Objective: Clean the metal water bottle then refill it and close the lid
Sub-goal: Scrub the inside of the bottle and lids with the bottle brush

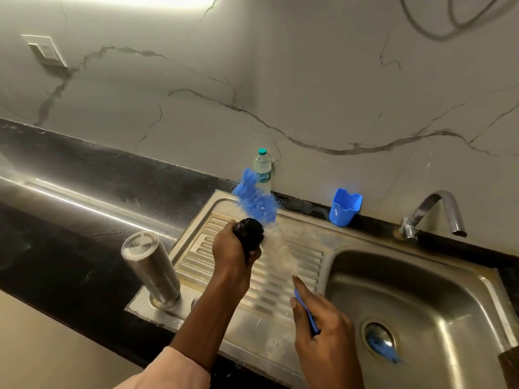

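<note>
While the left hand (234,248) is closed around a black, rounded lid (249,231) above the ribbed drainboard (280,276), the right hand (323,329) is closed around the thin blue handle of a bottle brush (257,202). The brush is held slanting up and away from the person; its bristles are white and blurred near the lid, and blue and fluffy at the far end. The metal water bottle (151,265) is placed upside down on the front left corner of the sink (415,293), its neck touching the steel and its flat round base turned up. Its body is a smooth, brushed steel cylinder with a dull shine. The sink is made of stainless steel, with a deep basin at the right and a round drain (377,336), in which something blue is seen. A curved metal tap (434,213) is fixed behind the basin. On the dark, glossy stone surface (70,192), near the marbled wall, a clear plastic bottle (262,167) with a green cap and a blue plastic cup (345,206) are standing. The label on the plastic bottle is too small to be read.
</note>
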